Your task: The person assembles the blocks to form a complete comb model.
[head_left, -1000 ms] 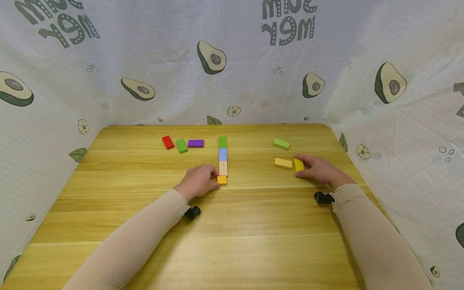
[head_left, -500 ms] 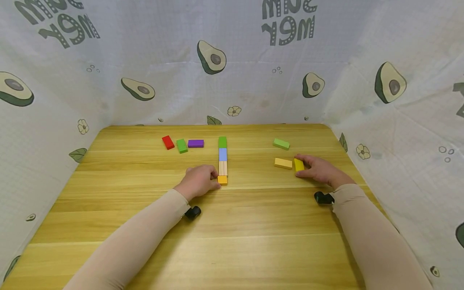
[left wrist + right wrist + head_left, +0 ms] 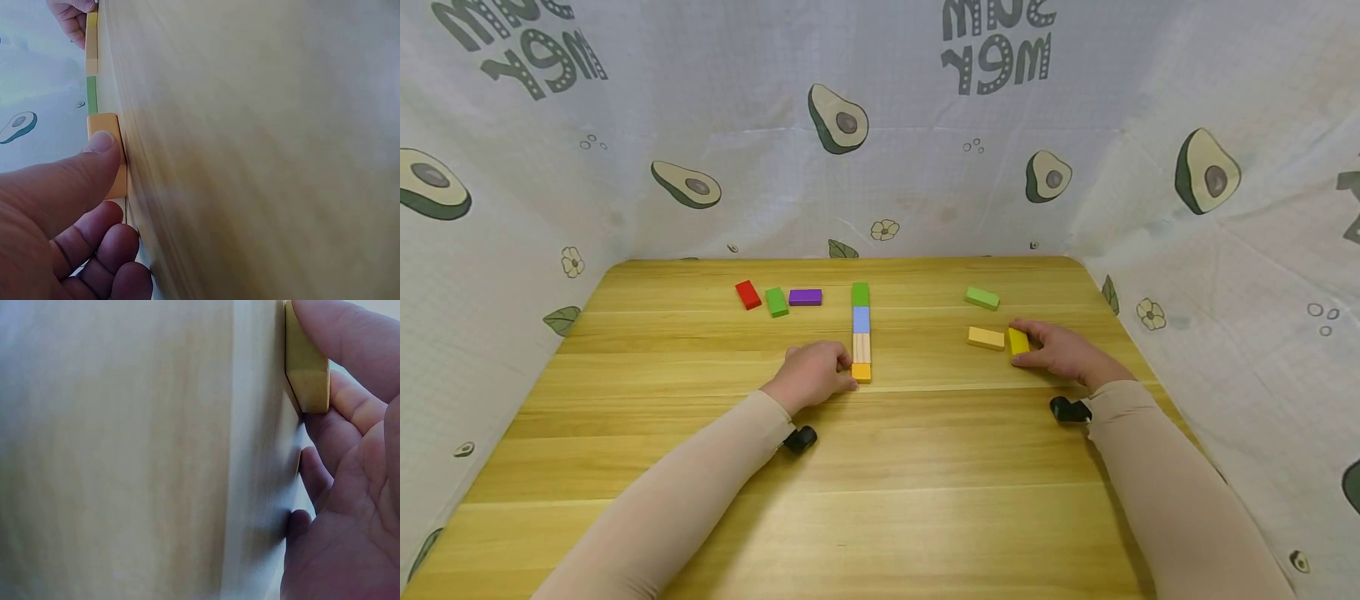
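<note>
My left hand [image 3: 811,375] pinches an orange block [image 3: 861,374] at the near end of a straight row. In the left wrist view, the thumb [image 3: 100,150] lies against that block's side. The row continues away from me with a plain wood piece [image 3: 861,348] marked by lengthwise lines, a blue block [image 3: 861,320] and a green block [image 3: 861,294], end to end. On the right, my right hand [image 3: 1063,354] holds a yellow block [image 3: 1018,342] between thumb and fingers, down on the tabletop. A light orange block [image 3: 986,337] lies just left of it.
Left of the row lie a red block [image 3: 748,295], another green block [image 3: 777,302] and a purple block [image 3: 806,297]. A light green block [image 3: 982,298] lies at the back right. Patterned cloth [image 3: 917,183] hangs around the wooden table [image 3: 880,500].
My left hand has nudged the orange block slightly to the right, into line with the row. The right hand and the yellow block have stayed put.
</note>
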Action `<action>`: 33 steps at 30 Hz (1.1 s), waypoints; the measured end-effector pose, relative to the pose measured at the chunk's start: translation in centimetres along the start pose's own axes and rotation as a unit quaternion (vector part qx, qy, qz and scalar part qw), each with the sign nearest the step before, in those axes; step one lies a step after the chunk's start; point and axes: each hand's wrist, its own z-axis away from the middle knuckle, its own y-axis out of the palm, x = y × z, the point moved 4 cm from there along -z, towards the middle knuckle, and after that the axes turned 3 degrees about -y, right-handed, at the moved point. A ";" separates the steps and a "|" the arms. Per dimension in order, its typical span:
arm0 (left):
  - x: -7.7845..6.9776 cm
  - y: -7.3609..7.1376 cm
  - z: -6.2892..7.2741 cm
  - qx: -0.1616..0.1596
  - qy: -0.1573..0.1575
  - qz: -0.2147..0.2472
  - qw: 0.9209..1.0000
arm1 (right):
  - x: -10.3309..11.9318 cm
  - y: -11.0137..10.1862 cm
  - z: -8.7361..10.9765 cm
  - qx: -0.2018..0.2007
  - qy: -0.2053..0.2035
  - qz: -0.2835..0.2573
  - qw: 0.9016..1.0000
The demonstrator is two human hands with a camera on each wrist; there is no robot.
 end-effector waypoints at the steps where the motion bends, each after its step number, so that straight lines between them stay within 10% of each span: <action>1: 0.0 0.0 0.0 0.000 0.000 0.000 1.000 | 0.0 0.0 0.0 0.000 0.000 0.000 1.000; 33: 0.0 0.0 -0.2 0.006 0.006 0.004 1.000 | -0.1 0.1 0.0 0.001 0.005 -0.010 1.000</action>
